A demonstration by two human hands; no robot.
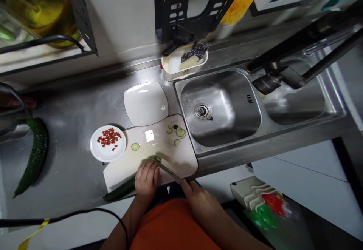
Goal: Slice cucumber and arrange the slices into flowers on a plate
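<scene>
My left hand [146, 177] is closed over a cucumber [121, 189] that lies along the front edge of a white cutting board [170, 167]. The cucumber's uncut end sticks out to the left. In my right hand [195, 195] is a knife [169, 171], its blade angled across the board with the tip beside my left fingertips. Cucumber bits cling at the blade. One round cucumber slice [135, 146] rests alone mid-board. Several more slices [180, 132] are scattered near the board's right back corner.
A square white plate [146, 104] sits behind the board. At its left, a small round plate [107, 155] holds diced red pieces [109, 137]. Another cucumber [35, 157] lies far left. The sink [224, 106] adjoins on the right, under a black faucet [272, 80]. A sponge caddy [170, 76] stands behind.
</scene>
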